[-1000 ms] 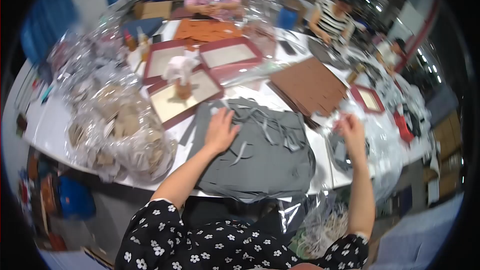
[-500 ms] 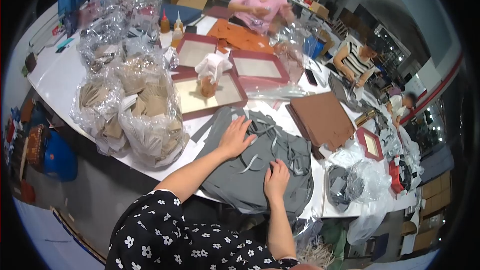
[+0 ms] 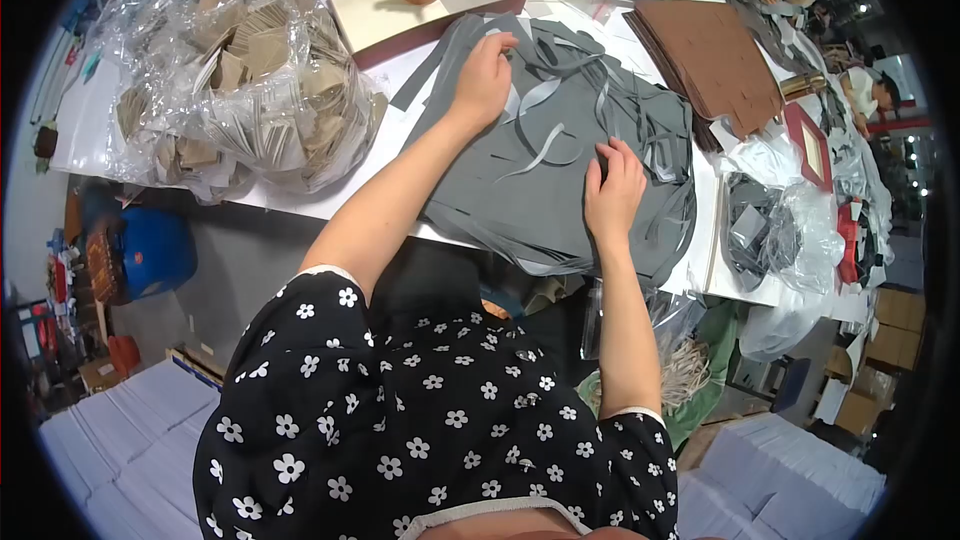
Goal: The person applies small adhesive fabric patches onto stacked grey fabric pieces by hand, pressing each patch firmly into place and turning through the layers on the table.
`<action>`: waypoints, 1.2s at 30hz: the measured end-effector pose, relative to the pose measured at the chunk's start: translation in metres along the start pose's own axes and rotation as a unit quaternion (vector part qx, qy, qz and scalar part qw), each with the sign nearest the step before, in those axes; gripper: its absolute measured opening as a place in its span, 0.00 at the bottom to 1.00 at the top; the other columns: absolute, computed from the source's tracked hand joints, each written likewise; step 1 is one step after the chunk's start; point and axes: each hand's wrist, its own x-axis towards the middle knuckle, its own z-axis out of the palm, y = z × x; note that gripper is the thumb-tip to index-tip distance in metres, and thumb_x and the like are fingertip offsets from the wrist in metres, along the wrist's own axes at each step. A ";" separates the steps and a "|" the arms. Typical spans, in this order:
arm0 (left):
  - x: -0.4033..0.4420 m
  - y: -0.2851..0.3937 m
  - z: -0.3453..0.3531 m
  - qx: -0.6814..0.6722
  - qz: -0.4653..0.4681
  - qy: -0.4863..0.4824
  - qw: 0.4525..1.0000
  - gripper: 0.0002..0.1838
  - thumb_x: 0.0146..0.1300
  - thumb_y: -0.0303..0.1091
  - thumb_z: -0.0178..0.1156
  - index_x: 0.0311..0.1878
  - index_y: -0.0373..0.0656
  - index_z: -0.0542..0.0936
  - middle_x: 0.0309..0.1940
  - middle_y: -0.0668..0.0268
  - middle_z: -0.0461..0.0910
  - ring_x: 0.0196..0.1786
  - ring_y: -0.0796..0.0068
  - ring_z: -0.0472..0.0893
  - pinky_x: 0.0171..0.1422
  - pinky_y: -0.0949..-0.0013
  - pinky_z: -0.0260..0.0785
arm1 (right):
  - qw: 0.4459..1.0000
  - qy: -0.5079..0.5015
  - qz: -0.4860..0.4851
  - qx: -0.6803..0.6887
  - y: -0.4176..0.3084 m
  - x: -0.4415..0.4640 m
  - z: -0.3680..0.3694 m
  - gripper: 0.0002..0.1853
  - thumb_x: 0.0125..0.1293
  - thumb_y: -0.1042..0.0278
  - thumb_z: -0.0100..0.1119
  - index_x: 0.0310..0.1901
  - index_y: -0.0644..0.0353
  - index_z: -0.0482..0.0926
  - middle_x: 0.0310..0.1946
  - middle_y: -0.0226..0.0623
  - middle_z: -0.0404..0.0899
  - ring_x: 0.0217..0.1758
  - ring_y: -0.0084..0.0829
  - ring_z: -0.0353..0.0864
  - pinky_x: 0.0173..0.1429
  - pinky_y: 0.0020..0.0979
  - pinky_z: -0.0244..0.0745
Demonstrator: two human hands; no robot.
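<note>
A pile of flat grey sheets (image 3: 520, 195) with loose grey strips lies on the table in front of me. My left hand (image 3: 486, 80) is at the pile's upper left, its fingers curled together near a small pale piece; what they hold, if anything, is too small to name. On the right part of the same pile rests my right hand (image 3: 615, 187), fingers bent and a little apart, with nothing seen in it. A narrow light-grey strip (image 3: 545, 153) curls on the sheets between the two hands.
Clear bags of beige pieces (image 3: 265, 70) stand at the left. Behind the pile is a maroon-edged tray (image 3: 360, 52) with a wrapped jar. Brown sheets (image 3: 710, 60) and a plastic bag of dark pieces (image 3: 765, 230) lie at the right. Co-workers sit at the upper right.
The view has tilted down. My right hand has come from the plastic bag at the right onto the grey pile. My left hand stays on the pile's upper left, its fingers now more curled.
</note>
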 end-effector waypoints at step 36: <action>0.000 0.008 0.004 0.122 0.044 -0.063 0.990 0.08 0.57 0.21 0.49 0.36 0.38 0.79 0.54 0.54 0.78 0.57 0.51 0.74 0.62 0.56 0.66 | 1.000 -0.002 0.004 0.019 -0.001 0.000 -0.007 0.14 0.61 0.71 0.60 0.49 0.59 0.76 0.56 0.41 0.73 0.65 0.45 0.68 0.65 0.45 0.61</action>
